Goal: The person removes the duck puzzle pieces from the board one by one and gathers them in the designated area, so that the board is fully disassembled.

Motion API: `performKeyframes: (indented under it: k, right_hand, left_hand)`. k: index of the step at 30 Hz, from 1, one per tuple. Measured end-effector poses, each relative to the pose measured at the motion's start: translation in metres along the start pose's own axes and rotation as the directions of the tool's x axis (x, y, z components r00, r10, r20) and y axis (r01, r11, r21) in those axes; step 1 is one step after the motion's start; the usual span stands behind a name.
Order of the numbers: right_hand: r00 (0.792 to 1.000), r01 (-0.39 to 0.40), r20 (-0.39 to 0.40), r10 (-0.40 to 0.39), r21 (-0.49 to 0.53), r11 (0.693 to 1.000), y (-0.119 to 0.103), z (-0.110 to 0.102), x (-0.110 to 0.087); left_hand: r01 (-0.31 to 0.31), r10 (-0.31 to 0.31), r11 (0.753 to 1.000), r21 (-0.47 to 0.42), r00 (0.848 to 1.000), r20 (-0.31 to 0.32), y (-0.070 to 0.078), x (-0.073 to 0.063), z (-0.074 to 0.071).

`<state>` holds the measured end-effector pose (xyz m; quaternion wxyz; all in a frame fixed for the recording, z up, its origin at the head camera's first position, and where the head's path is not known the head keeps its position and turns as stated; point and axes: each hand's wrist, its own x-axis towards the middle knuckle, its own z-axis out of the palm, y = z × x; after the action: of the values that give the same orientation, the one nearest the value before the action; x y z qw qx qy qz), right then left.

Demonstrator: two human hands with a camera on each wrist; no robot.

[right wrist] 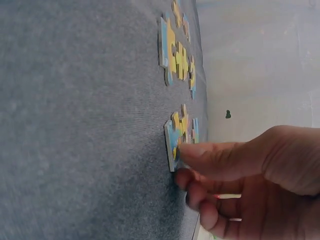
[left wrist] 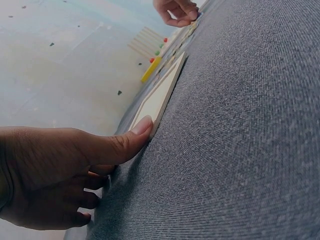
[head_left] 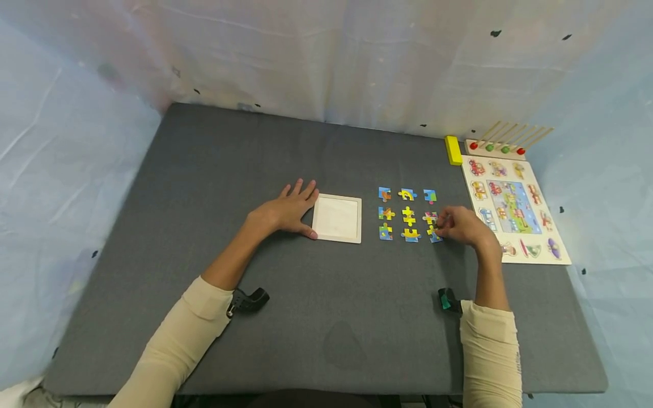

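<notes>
My left hand (head_left: 292,211) is spread at the left side of a square wooden puzzle tray (head_left: 336,242), its thumb touching the near left corner. In the left wrist view the thumb (left wrist: 142,127) rests against the edge of that tray. Right of the tray, several jigsaw pieces (head_left: 410,216) in blue, yellow and green lie in rows of three. At the nearest right one, my right hand (head_left: 461,224) pinches the puzzle piece (right wrist: 172,137) by its edge between thumb and fingers. That piece lies low at the cloth; the fingertips partly cover it.
A large picture board (head_left: 556,254) lies at the right of the grey table (head_left: 229,153). Behind it stands a peg rack (head_left: 497,149) with red and green beads on thin sticks. Beside the rack is a yellow block (head_left: 453,151). Pale sheeting (head_left: 326,62) hangs behind the table.
</notes>
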<state>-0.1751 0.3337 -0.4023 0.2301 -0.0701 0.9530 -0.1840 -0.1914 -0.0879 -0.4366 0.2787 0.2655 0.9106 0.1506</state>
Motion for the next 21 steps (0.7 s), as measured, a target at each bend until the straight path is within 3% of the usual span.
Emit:
performKeyframes:
  k: [11,21]
  right_hand:
    - [0.994,-0.088,0.06,0.089,-0.018,0.996,-0.0053,-0.002,0.0018]
    - [0.994,-0.093,0.065,0.093,-0.003,0.996,-0.0045,0.0029,0.0019]
  left_hand:
    - [0.01,-0.01,1.0,-0.021,1.0,-0.006,-0.0024,0.0001,-0.002]
    - [0.015,-0.015,1.0,-0.016,1.0,0.003,-0.0042,-0.0004,0.0007]
